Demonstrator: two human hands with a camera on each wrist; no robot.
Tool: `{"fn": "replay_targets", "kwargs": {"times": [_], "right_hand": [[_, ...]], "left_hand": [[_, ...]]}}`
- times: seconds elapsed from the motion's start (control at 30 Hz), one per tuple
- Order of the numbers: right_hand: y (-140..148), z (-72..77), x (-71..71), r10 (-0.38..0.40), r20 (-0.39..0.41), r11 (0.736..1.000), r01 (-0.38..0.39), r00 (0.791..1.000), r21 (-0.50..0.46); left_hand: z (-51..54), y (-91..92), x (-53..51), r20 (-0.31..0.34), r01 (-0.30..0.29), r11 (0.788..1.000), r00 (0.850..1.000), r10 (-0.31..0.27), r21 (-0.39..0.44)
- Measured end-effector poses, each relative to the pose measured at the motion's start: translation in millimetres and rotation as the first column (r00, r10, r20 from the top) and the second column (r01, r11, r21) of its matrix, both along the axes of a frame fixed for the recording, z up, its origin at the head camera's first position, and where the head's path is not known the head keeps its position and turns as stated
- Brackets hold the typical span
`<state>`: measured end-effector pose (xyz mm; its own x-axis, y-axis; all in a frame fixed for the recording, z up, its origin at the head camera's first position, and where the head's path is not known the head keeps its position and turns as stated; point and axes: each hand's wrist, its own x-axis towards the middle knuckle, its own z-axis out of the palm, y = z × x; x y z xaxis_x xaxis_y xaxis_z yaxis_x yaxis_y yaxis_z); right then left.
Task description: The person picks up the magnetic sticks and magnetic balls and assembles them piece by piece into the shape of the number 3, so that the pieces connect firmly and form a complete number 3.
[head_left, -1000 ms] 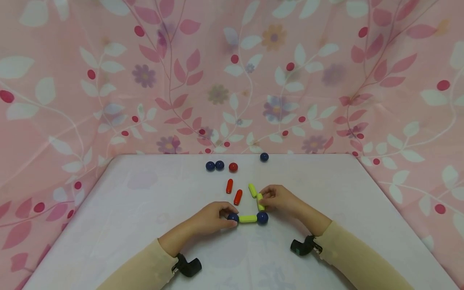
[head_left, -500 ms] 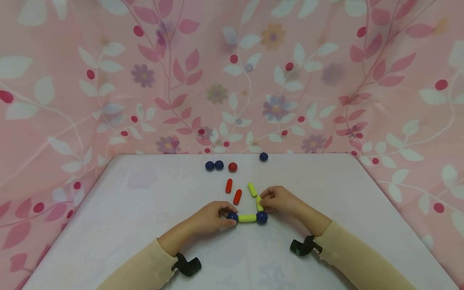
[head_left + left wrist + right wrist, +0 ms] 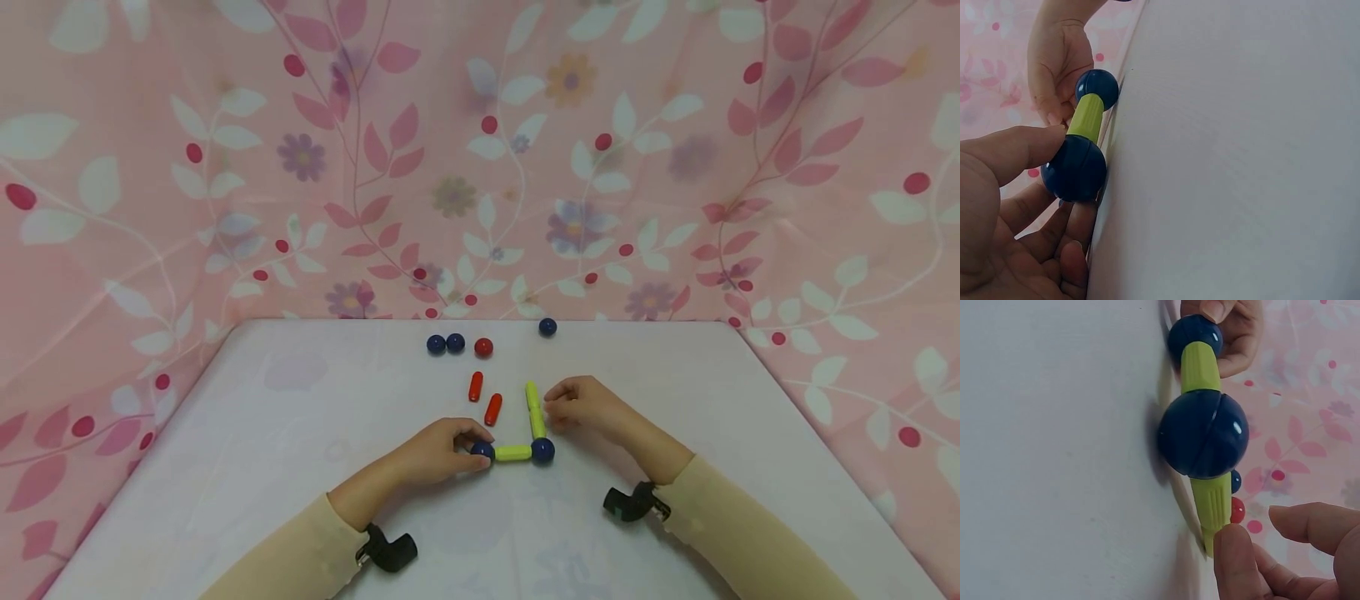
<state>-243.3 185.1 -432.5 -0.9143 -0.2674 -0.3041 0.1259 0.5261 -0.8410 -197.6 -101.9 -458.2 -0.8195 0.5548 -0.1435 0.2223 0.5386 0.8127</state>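
My left hand pinches a blue ball between thumb and fingers at the left end of a yellow-green rod. This rod joins it to a second blue ball on the right. From that ball another yellow-green rod runs away toward the back. At its far end lies one more yellow-green rod, end to end with it. Just right of these two rods is my right hand, holding nothing, its thumb and forefinger spread apart in the right wrist view.
Two red rods lie left of the yellow-green ones on the white table. Farther back are a red ball, two blue balls side by side and a lone blue ball near the rear edge. A flowered pink curtain hangs behind.
The farther yellow-green rod has swung right into line with the one at the ball. My right hand has released the nearer rod and drawn slightly right. My left hand keeps its hold.
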Motion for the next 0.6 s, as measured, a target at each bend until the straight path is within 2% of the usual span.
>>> {"fn": "replay_targets", "kwargs": {"times": [0.27,0.6], "right_hand": [[-2,4.9,-6.1,-0.016,0.005,1.000,0.016,1.000,-0.002],[-11,0.4,-19.5,-0.012,-0.063,0.994,0.018,0.998,0.107]], "left_hand": [[-0.7,-0.1,-0.4,0.005,0.001,1.000,1.000,-0.001,0.007],[0.5,-0.2,0.3,0.004,0.003,1.000,1.000,-0.003,0.013]]}}
